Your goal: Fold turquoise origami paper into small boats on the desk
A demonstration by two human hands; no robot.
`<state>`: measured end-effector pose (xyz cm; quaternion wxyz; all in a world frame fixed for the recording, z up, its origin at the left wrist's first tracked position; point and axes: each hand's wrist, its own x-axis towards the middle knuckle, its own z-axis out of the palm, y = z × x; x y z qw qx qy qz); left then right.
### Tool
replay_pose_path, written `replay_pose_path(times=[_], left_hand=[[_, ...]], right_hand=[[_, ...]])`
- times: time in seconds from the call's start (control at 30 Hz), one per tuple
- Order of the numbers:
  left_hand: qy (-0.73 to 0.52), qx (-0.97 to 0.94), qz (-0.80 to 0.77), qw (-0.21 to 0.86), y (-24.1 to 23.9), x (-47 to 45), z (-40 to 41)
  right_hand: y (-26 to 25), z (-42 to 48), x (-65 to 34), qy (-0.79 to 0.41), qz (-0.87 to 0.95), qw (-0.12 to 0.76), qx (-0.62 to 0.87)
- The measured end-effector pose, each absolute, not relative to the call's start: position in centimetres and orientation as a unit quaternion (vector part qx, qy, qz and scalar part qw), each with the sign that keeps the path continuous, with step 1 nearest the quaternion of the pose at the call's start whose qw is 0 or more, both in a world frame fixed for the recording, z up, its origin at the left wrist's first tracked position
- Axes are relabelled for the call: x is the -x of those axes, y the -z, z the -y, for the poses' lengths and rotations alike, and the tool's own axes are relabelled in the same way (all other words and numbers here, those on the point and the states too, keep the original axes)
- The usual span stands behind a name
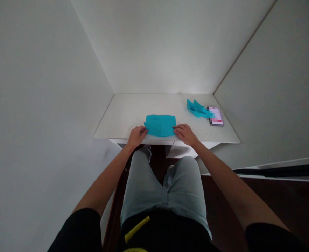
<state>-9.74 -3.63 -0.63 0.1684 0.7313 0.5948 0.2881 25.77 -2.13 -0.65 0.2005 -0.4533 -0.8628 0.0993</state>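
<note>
A folded sheet of turquoise paper (160,124) lies near the front edge of a small white table (123,115). My left hand (137,135) rests at the paper's left corner, its fingers curled and pinching the edge. On the other side, my right hand (185,133) presses on the right corner with its fingers drawn together on the paper. Both hands lie flat on the tabletop.
A folded turquoise paper shape (196,108) sits at the back right of the table, beside a small blurred pink and white item (216,116). White walls close in the table on the left, back and right. My knees are under the front edge.
</note>
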Motion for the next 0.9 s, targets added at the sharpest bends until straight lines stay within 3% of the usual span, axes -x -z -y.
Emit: replay_pose_path(times=[0.47, 0.63, 0.9], left_hand=[[-0.328, -0.658, -0.651, 0.19, 0.6, 8.2, 3.7], [-0.353, -0.649, -0.65, 0.18, 0.9, 8.0, 3.6], [-0.34, -0.72, -0.602, 0.062, 0.3, 5.2, 5.4]], right_hand=[[1.8, 0.5, -26.4, -0.115, 0.826, 0.243, 0.495], [2.3, 0.7, -26.4, -0.161, 0.776, 0.32, 0.519], [2.2, 0.9, -26.4, -0.152, 0.786, 0.314, 0.51]])
